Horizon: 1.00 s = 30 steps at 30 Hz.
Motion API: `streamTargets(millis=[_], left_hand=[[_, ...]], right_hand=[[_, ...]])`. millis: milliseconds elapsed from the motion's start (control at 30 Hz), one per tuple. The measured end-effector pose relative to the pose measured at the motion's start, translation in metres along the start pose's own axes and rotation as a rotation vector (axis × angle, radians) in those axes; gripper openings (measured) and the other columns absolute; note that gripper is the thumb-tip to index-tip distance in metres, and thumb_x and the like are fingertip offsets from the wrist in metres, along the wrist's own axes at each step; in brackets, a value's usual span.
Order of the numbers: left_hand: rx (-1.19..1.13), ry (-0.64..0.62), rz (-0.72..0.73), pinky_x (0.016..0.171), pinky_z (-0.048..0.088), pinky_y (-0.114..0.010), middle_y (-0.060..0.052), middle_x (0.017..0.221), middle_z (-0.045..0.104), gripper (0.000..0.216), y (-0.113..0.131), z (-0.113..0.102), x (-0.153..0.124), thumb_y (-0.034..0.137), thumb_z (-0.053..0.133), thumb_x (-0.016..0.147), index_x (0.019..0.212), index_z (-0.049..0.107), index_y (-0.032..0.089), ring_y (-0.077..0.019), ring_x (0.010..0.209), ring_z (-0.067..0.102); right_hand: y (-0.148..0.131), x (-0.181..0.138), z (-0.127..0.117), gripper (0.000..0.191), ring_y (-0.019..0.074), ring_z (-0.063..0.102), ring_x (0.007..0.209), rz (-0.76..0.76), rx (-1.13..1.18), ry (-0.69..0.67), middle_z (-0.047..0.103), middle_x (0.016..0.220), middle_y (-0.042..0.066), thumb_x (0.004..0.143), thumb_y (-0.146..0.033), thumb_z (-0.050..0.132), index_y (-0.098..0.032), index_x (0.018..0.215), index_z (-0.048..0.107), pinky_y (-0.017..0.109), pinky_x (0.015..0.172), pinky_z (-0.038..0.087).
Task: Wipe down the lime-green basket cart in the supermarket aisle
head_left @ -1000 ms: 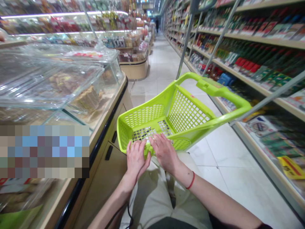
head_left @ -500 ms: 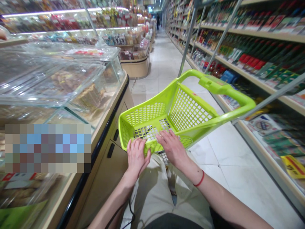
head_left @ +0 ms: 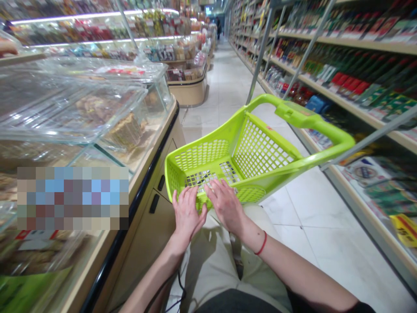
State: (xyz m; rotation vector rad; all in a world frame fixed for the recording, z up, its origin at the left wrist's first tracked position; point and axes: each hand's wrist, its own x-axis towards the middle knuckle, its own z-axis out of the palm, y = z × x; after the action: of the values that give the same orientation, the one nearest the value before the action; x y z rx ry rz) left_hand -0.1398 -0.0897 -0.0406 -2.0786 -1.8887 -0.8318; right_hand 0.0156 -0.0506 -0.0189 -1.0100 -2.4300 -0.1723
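Note:
A lime-green plastic shopping cart (head_left: 213, 141) with perforated walls stands at an angle in front of my legs, and I see no goods in its basket. Over its near rim, toward the left corner, curl the fingers of my left hand (head_left: 188, 212), thumb on my side. My right hand (head_left: 228, 208), with a red cord on the wrist, hooks its fingers over the same rim close beside the left. The cart's push handle (head_left: 302, 116) rises at the far right, away from both hands.
A food counter (head_left: 163, 150) with clear lidded bins runs along my left. Stocked shelves (head_left: 352, 106) line the right side. Thin grey poles (head_left: 260, 56) cross the view. A tiled aisle floor (head_left: 224, 82) stretches ahead to a distant person (head_left: 218, 28).
My right hand has slid left along the cart's rim, nearer my left hand. My left hand keeps its place on the rim. The view has shifted slightly.

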Motion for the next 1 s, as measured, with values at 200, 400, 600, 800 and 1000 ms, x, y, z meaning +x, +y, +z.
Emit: streamTargets(millis=[200,400,600,800,1000], left_hand=[[0.014,0.033,0.07,0.116,0.021,-0.057,-0.02,0.121,0.063,0.052,-0.01,0.006,-0.006,0.03,0.055,0.082,0.127,0.047,0.007,-0.0343,0.128,0.051],[0.003,0.02,0.025,0.119,0.018,-0.059,-0.018,0.129,0.06,0.046,-0.008,0.005,-0.005,0.026,0.056,0.082,0.125,0.049,0.012,-0.0328,0.132,0.047],[-0.005,0.01,-0.012,0.119,0.017,-0.062,-0.019,0.138,0.054,0.044,-0.004,0.002,-0.004,0.025,0.058,0.082,0.123,0.05,0.014,-0.0347,0.14,0.038],[-0.014,0.005,-0.021,0.118,0.02,-0.061,-0.018,0.138,0.054,0.044,-0.003,-0.001,-0.004,0.024,0.059,0.081,0.123,0.052,0.014,-0.035,0.141,0.037],[0.007,-0.009,0.003,0.119,0.02,-0.058,-0.017,0.125,0.061,0.043,-0.008,0.002,-0.007,0.026,0.056,0.082,0.122,0.051,0.011,-0.0342,0.136,0.042]], right_hand=[[-0.023,0.016,0.017,0.039,0.0273,0.053,0.128,-0.079,0.018,0.042,0.06,0.132,0.021,0.094,-0.011,0.046,-0.006,0.131,0.057,0.047,0.113,0.039],[-0.009,0.013,-0.001,0.043,0.0249,0.052,0.128,-0.097,0.025,-0.061,0.059,0.135,0.015,0.096,-0.015,0.047,-0.014,0.139,0.051,0.048,0.115,0.034],[0.03,-0.008,-0.022,0.041,0.0252,0.053,0.127,0.027,-0.054,-0.05,0.061,0.133,0.016,0.093,-0.007,0.046,-0.015,0.131,0.057,0.051,0.115,0.032],[0.028,-0.011,-0.015,0.045,0.0261,0.05,0.131,0.084,-0.046,-0.02,0.06,0.134,0.018,0.091,-0.004,0.043,-0.011,0.134,0.055,0.052,0.114,0.035],[-0.018,0.014,0.01,0.041,0.0261,0.053,0.127,-0.038,0.036,-0.012,0.062,0.131,0.019,0.094,-0.011,0.045,-0.006,0.134,0.055,0.047,0.114,0.038]])
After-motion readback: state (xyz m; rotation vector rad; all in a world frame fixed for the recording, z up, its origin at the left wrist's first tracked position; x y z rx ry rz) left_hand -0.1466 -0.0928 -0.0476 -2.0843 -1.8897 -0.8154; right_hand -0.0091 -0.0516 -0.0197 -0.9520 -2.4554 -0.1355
